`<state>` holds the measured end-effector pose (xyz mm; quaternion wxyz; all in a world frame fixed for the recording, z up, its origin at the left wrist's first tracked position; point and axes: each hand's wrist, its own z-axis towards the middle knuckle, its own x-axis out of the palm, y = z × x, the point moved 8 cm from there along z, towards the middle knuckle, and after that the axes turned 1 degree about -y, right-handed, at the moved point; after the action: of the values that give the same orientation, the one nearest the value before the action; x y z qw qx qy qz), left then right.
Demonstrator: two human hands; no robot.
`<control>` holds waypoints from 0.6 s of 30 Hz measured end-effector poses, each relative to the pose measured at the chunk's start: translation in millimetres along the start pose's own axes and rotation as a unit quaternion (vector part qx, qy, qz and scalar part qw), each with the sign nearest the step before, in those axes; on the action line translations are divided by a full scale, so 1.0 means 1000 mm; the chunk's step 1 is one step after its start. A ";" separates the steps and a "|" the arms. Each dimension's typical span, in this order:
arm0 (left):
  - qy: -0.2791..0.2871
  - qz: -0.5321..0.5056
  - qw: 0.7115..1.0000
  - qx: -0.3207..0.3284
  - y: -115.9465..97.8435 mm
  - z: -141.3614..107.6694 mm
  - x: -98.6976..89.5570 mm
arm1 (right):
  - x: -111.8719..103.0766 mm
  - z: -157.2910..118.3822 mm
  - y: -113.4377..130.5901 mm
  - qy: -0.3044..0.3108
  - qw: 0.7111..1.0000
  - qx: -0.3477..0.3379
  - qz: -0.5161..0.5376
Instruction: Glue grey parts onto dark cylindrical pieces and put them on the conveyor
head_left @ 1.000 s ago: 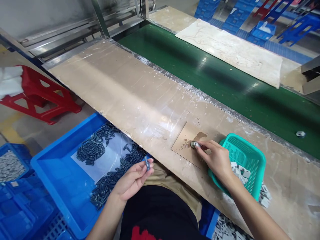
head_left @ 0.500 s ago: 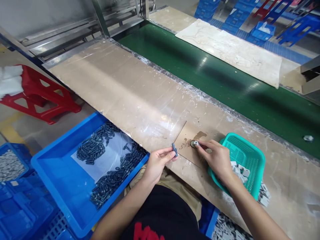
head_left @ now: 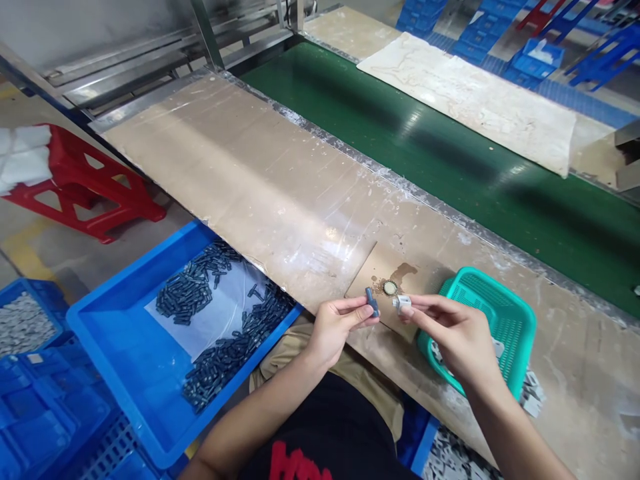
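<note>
My left hand pinches a dark blue-grey pin-like part, held roughly upright over the table's front edge. Just to the right, my right hand grips a small white block between thumb and fingers. A narrow gap separates the two parts. Behind them a small round dish with a pale middle sits on a brown cardboard piece, beside wet brown stains. My right forearm passes in front of the green basket, which holds white blocks.
At the left a blue tray holds many dark parts on a white sheet. More white blocks lie right of the basket. Beyond the table runs a green belt. A red stool stands far left.
My right hand has moved the white block away from the round dish, toward me and slightly right. My left hand has shifted right with the dark part, so the two parts are closer together.
</note>
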<state>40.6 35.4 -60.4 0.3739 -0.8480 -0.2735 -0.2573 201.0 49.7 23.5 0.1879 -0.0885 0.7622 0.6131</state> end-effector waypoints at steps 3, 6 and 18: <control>0.017 0.008 1.000 0.004 0.000 -0.004 0.012 | 0.006 -0.009 0.004 0.020 0.998 0.025 0.052; 0.023 0.046 0.998 0.023 -0.004 -0.009 0.017 | 0.012 -0.012 0.004 0.040 0.997 0.035 0.060; 0.090 0.303 0.934 0.168 -0.054 -0.008 0.029 | -0.043 0.054 -0.006 -0.109 0.992 0.002 -0.069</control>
<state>24.0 67.5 -10.4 0.5941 -0.7889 -0.0075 -0.1572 251.6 96.2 25.4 0.3119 -0.0737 0.7303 0.6032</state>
